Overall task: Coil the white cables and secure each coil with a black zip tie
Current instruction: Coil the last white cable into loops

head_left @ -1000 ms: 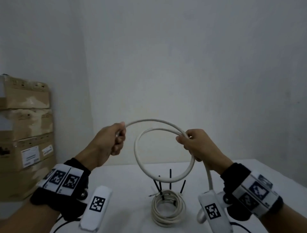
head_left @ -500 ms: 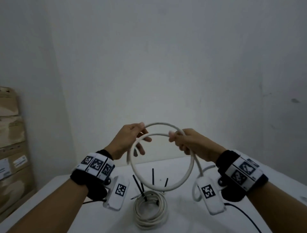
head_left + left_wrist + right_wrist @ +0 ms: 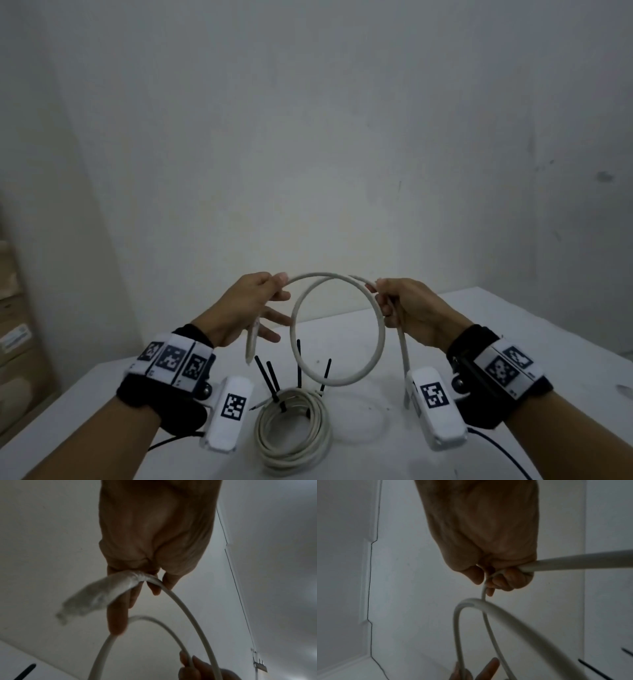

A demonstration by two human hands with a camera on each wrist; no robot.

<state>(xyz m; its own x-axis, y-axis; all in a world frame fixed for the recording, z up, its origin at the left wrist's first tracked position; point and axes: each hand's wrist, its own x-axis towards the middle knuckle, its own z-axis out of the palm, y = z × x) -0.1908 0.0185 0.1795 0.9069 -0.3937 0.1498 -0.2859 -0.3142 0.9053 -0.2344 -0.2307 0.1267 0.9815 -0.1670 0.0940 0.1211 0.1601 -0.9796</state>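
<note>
Head view: 2 forearms reach forward over a white table (image 3: 513,325), each wrist wearing a black band with square-patterned markers and a white camera pod. The left hand (image 3: 239,308), at about 9 o'clock from the picture's centre of action, pinches a white cable (image 3: 378,342) between thumb and forefinger, with the other fingers spread loosely below. The right hand (image 3: 411,308), at 3 o'clock, has its fingers curled tight around the same cable. Between the hands the cable forms 1 round loop held up in the air above the table; a loose end hangs down under each hand. Below the loop, at 6 o'clock, a finished cable coil (image 3: 293,428) lies flat on the table, with several black zip ties (image 3: 270,380) sticking up from its far edge. Cardboard boxes (image 3: 10,308) stand at the far left edge.

Left wrist view: the left hand (image 3: 154,534) fills the top, fingers pointing to 6 o'clock, thumb and finger closed on the cable (image 3: 185,608) – a blurred white end juts out toward 8 o'clock. The right hand (image 3: 197,669) shows at the bottom, gripping a second arc.

Right wrist view: the right hand (image 3: 484,534) grips the cable (image 3: 573,563), which runs off toward 3 o'clock, while the loop curves down to the left hand (image 3: 479,670) at 6 o'clock.
</note>
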